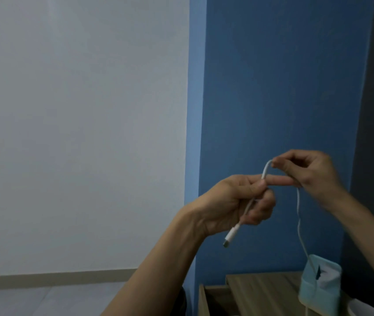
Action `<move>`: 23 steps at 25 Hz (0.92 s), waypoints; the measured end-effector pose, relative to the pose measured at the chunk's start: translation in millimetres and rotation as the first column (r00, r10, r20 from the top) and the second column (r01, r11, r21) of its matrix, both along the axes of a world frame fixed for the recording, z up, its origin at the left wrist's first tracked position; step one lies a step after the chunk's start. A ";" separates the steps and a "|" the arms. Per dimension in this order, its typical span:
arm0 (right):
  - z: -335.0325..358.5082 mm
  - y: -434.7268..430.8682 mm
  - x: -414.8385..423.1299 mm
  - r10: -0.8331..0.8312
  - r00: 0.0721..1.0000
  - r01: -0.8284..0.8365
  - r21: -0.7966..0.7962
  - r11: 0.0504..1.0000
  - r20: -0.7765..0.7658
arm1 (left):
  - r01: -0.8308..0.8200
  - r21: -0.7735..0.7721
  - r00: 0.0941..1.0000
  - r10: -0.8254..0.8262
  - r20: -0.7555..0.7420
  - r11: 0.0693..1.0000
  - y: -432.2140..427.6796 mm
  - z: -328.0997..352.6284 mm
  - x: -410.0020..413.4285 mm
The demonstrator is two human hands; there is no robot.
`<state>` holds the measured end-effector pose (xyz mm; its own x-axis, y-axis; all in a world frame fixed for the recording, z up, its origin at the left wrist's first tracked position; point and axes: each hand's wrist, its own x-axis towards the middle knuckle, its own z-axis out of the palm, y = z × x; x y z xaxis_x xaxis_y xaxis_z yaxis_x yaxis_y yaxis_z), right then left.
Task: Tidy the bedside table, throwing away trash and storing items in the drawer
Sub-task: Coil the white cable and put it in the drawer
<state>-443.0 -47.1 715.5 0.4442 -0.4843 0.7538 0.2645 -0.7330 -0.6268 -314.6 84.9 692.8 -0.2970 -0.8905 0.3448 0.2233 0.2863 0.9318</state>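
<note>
two bare hands are showing in the head view, raised in front of a blue wall (284, 87) that is meeting a pale grey wall (79, 122) on the left. the left hand (234, 201) is closing around a white charging cable (264, 173), with its thumb pressing the cord against the extended forefinger and the lower fingers curling over it, while the plug end (230, 237) is sticking out below the palm and pointing down to the left. the right hand (311, 172) is pinching the same cable between thumb and fingertips just above and to the right, so the cord is arching between the two hands. from the right hand the cable is hanging down in a loose wavy line in front of a light blue tissue pack (320, 286), which is standing on the wooden bedside table (263, 290) at the bottom right. the table's open drawer (213, 299) is showing at its left, its inside too dark to make out.
</note>
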 end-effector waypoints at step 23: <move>0.8 55.4 4.8 0.052 0.994 -0.035 0.178 0.983 -0.096 | 0.027 -0.273 0.989 0.014 0.148 0.962 3.7 56.0 -16.7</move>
<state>-438.3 8.3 716.3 0.5363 -0.5837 0.6097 0.2234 -0.5985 -0.7694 -331.3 88.6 748.9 -0.3684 -0.7657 0.5273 0.0929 0.5340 0.8404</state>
